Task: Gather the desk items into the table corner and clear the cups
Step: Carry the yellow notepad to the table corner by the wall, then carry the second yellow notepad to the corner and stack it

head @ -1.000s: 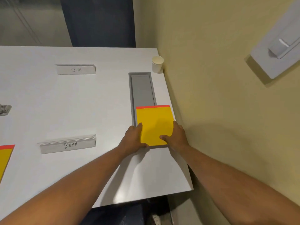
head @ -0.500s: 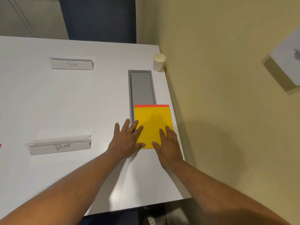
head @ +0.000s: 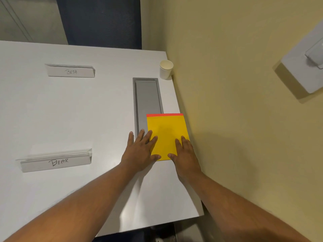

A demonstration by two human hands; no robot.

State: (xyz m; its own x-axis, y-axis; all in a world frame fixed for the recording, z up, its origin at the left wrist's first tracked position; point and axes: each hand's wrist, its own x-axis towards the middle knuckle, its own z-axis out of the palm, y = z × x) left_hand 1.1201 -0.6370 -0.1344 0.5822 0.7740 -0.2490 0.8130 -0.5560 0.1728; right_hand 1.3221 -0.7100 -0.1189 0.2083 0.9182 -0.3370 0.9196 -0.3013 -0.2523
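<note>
yellow pad [head: 167, 135] between hands | left hand [head: 139, 151] flat, fingers spread | right hand [head: 186, 154] flat on pad

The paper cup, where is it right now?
In the head view, the paper cup stands upright at the table's far right corner, against the yellow wall, just beyond the grey cable hatch.

The surface [head: 70, 110] looks like smooth white laminate with a soft sheen, brighter at 6 o'clock near its front edge. The pad [head: 166, 135] is matt yellow paper with a red strip along its top. The cup [head: 166, 69], at 1 o'clock from the pad, looks like plain matt white paper. The panel [head: 148, 95] set into the surface is dull grey, metal or plastic. Both name holders [head: 70, 71] [head: 56, 160] are clear glossy plastic over white paper cards. The wall [head: 227, 102] is matt yellow paint.
</note>
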